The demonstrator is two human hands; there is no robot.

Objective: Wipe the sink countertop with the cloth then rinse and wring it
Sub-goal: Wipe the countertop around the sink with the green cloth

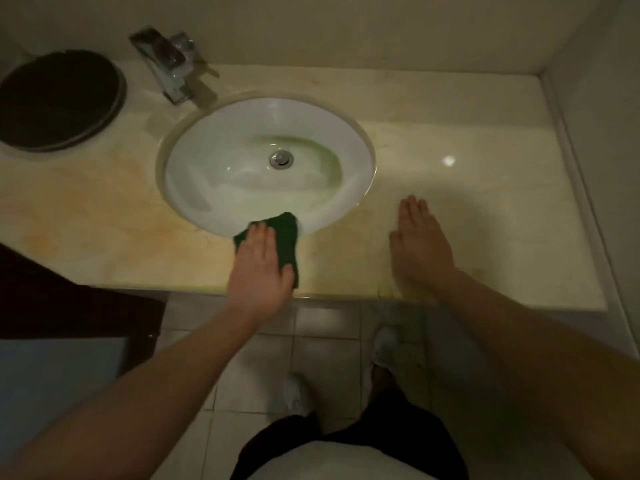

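A single wide-angle view from the person's head looks steeply down and forward, close above the countertop [450,209]. The sink [221,161] sits left of centre. The faucet [169,64] and back wall [346,26] lie at the far edge, the tiled floor [322,355] and shoes [384,344] nearest.

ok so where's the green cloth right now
Head view: the green cloth lies at the front of the countertop under the left hand, its far corner over the near rim of the sink.
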